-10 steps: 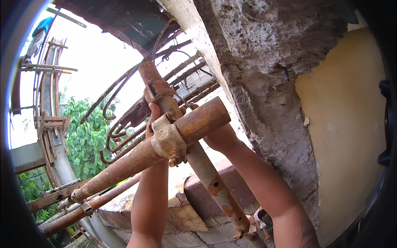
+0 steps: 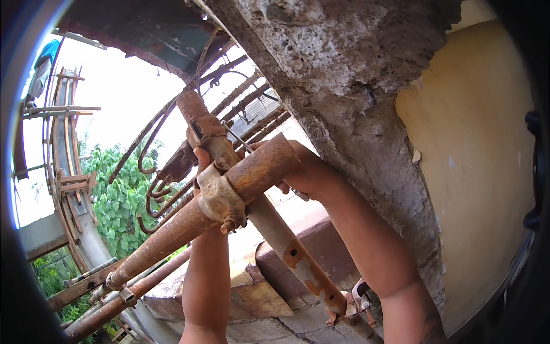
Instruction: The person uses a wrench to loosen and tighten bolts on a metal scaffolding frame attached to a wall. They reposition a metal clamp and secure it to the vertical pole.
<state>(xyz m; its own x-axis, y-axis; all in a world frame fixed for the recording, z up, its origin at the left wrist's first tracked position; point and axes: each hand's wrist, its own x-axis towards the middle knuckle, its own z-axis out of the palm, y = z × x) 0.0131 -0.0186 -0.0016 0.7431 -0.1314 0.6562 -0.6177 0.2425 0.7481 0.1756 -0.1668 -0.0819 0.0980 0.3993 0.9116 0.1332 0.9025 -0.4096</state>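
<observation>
A rusty upright scaffold pipe [image 2: 276,228] leans away in front of me, crossed by a thicker rusty scaffold pipe [image 2: 166,234]. A bolted coupler [image 2: 219,196] sits at their crossing. Higher on the upright, another rusty clamp [image 2: 206,128] is fixed. My left hand [image 2: 201,160] is closed on the upright between the two clamps; its thumb shows, its fingers are hidden behind. My right hand [image 2: 314,172], behind the crossing pipe's end, is closed round a thin metal rod-like tool [image 2: 239,140]. The tool's upper end reaches the upper clamp, and its lower end pokes out below the hand.
A rough broken concrete beam [image 2: 344,109] and yellow wall [image 2: 475,172] stand close on the right. Bent rebar [image 2: 146,135] juts out at left. Another pipe [image 2: 137,292] runs low left. Beyond, a person [image 2: 41,71] is on scaffolding. A ledge [image 2: 263,286] lies below.
My right hand has shifted and shows more beside the crossing pipe's end; the tool's lower end now shows below it. The pipes sit slightly further left in view. My left hand keeps its hold.
</observation>
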